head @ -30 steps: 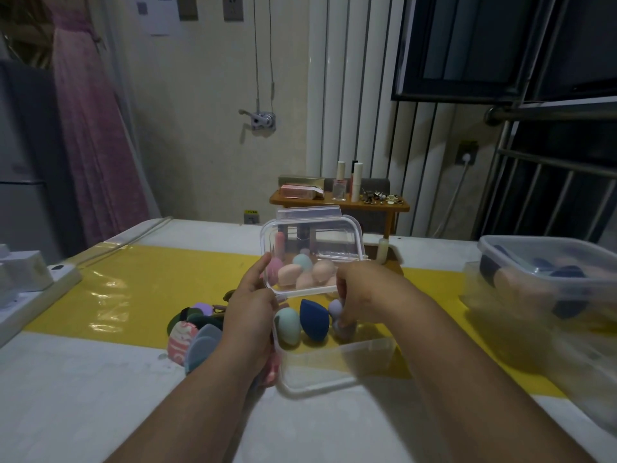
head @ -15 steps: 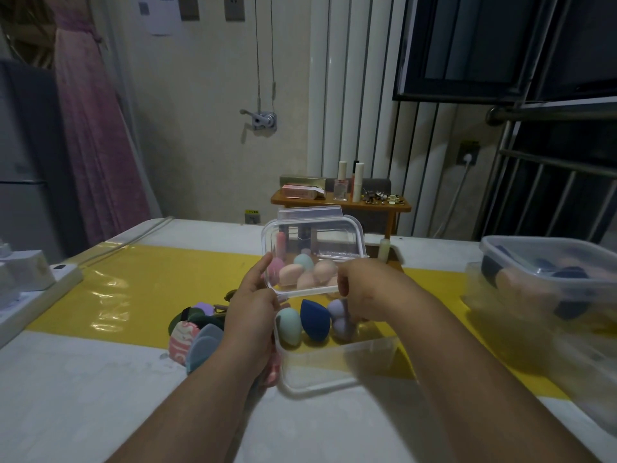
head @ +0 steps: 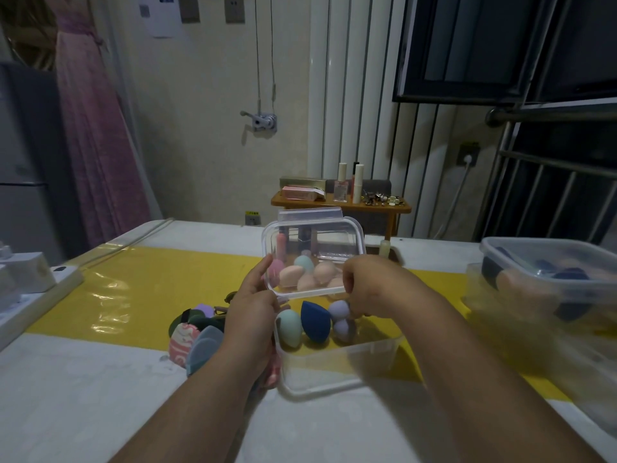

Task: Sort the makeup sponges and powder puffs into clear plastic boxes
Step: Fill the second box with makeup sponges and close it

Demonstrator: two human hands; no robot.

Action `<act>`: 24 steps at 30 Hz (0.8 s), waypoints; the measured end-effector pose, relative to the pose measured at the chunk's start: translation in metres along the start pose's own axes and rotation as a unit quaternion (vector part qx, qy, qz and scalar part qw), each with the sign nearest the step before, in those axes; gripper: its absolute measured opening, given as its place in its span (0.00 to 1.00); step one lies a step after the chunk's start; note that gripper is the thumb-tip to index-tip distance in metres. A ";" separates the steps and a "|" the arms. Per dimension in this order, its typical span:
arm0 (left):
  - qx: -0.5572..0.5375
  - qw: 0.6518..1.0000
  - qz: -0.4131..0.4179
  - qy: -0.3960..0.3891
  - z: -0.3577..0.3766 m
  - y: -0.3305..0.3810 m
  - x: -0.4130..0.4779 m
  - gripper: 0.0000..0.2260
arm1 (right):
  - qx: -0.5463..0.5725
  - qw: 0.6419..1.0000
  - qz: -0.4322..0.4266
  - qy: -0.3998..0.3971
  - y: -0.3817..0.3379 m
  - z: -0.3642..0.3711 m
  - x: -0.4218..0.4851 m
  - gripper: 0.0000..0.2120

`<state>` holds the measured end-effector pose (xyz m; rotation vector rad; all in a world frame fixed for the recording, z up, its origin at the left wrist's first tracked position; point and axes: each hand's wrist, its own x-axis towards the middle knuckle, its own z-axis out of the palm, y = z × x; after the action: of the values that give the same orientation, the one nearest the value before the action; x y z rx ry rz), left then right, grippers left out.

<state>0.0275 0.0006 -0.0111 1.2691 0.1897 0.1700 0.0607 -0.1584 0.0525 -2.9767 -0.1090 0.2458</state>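
Note:
An open clear plastic box (head: 337, 365) sits on the table in front of me. In its near part stand a teal sponge (head: 289, 327), a navy sponge (head: 315, 320) and two lilac sponges (head: 339, 310). Above the box I hold its clear lid (head: 314, 242) tilted up on edge. My left hand (head: 253, 305) grips the lid's left lower corner and my right hand (head: 370, 285) grips its right lower edge. Through the lid I see several pink, peach and teal sponges (head: 290, 275). A pile of flat powder puffs (head: 197, 335) lies left of the box, partly hidden by my left wrist.
Stacked clear boxes with dark and beige sponges (head: 547, 262) stand at the right edge. A white power strip (head: 40, 289) lies at the far left. A small wooden stand with bottles (head: 340, 205) is behind the table. A yellow strip (head: 140, 289) runs across the tabletop.
Both hands keep hold of the lid in almost the same place above the box. Nothing else has visibly moved.

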 end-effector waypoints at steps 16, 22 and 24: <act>0.026 0.999 0.012 0.014 -0.002 -0.008 0.009 0.31 | 0.158 0.971 0.016 0.176 0.050 0.008 0.016 0.09; 0.036 0.999 0.017 0.021 -0.002 -0.008 0.008 0.31 | 0.189 0.965 0.046 0.174 0.069 0.029 0.038 0.11; 0.037 0.999 0.015 0.024 -0.002 -0.009 0.008 0.31 | 0.202 0.965 0.047 0.158 0.075 0.038 0.044 0.10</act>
<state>0.0351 0.0023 -0.0204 1.3437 0.2199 0.2221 0.1024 -0.2233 -0.0036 -2.5742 0.1092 -0.1794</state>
